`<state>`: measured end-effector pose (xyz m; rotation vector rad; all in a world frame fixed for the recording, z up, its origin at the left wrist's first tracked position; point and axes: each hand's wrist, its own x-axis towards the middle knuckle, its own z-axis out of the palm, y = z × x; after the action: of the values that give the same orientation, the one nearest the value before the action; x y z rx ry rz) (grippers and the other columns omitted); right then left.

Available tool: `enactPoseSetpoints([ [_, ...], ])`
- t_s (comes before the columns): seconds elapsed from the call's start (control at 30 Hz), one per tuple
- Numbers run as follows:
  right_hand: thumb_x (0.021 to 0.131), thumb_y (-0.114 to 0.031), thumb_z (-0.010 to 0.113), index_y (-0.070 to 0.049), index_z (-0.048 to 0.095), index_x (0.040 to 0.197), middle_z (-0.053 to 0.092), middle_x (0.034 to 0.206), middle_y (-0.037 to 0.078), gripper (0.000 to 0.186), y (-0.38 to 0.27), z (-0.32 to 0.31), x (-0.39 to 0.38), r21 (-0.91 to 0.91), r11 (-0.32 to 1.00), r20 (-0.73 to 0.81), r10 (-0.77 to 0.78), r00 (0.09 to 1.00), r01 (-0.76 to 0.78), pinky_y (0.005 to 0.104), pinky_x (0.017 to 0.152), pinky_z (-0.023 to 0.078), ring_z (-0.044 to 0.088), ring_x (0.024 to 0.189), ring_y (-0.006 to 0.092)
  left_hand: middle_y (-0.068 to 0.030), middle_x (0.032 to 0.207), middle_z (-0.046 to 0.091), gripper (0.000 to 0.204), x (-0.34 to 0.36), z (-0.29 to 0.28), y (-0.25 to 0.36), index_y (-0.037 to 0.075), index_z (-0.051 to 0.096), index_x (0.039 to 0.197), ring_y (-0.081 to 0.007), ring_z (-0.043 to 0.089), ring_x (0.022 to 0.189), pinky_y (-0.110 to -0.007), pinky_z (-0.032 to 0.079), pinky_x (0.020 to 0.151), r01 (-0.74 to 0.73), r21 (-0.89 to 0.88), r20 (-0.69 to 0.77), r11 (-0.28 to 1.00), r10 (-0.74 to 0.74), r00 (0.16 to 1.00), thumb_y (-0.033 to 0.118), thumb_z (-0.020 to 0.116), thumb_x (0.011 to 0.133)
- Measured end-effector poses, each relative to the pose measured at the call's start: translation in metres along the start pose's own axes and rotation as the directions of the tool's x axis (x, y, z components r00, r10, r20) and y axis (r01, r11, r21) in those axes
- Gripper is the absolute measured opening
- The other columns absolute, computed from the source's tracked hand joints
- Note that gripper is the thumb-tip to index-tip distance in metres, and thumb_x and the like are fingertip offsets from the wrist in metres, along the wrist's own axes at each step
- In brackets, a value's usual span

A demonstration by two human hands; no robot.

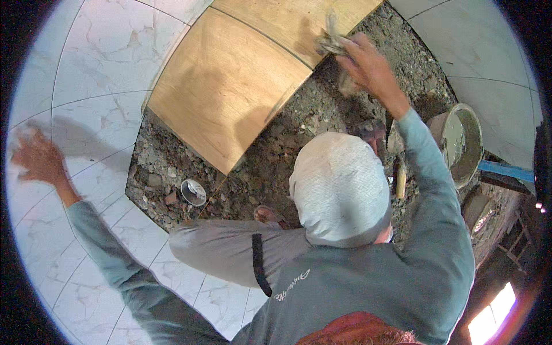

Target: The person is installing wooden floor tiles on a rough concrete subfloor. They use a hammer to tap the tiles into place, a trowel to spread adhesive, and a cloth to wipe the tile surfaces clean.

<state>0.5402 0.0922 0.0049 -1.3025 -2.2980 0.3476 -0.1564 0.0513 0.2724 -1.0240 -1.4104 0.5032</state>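
Note:
My right hand (367,64) is closed around a small grey, crumpled, rag-like thing (330,42), blurred by motion, over the edge of a far wood-look tile (299,17). Another wood-look tile (230,86) lies nearer, edge to edge with it. Out to the left, my left hand (39,156) is spread open and empty above the white marbled floor tiles (103,121); its shadow falls beside it. My two bent knees in pale trousers stick up in the middle, the right one (342,184) hiding part of the rubble bed (287,144).
Right of my knee lie a dark reddish tool head (371,131) and a wooden handle (401,183). A bucket (441,135) of grey slurry stands beside my right arm, near a blue bar (506,170). A small round tub (194,193) sits on the rubble at left.

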Motion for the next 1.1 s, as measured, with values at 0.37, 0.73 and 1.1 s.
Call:
enactPoseSetpoints([
  [0.37,0.094,-0.024,0.064,-0.020,0.065,0.131,0.059,0.122,0.015,0.037,0.088,-0.037,-0.036,-0.754,0.601,-0.040,0.361,0.932,-0.266,0.0501,0.083,0.057,0.067,0.102,0.0351,-0.0180,0.168,0.028,0.065,-0.207,-0.203,0.302,0.023,0.038,0.161,-0.0441,0.023,0.155,-0.063,0.016,0.124,0.168,-0.981,0.194,0.100,0.397,0.897,0.049,0.055,0.103],
  [0.73,0.090,-0.020,0.064,-0.004,0.070,0.095,0.068,0.102,0.023,0.018,-0.062,-0.148,-0.280,-0.549,0.760,0.766,0.624,0.153,-0.348,0.0525,0.072,0.057,0.070,0.090,0.0426,-0.0163,0.165,0.035,0.064,-0.177,-0.228,0.376,0.027,0.046,0.155,-0.0446,0.029,0.153,-0.073,0.016,0.118,0.245,-0.950,0.302,0.195,0.360,0.883,0.059,0.056,0.100],
  [1.1,0.098,-0.038,0.068,-0.004,0.056,0.133,0.060,0.127,0.026,0.051,0.005,-0.065,-0.346,-0.321,0.691,0.437,0.715,0.546,-0.648,0.0543,0.091,0.051,0.060,0.114,0.0470,-0.0155,0.165,0.036,0.066,-0.177,-0.230,0.375,0.027,0.043,0.158,-0.0427,0.028,0.154,-0.071,0.019,0.119,0.221,-0.948,0.292,0.230,0.349,0.890,0.055,0.057,0.100],
])
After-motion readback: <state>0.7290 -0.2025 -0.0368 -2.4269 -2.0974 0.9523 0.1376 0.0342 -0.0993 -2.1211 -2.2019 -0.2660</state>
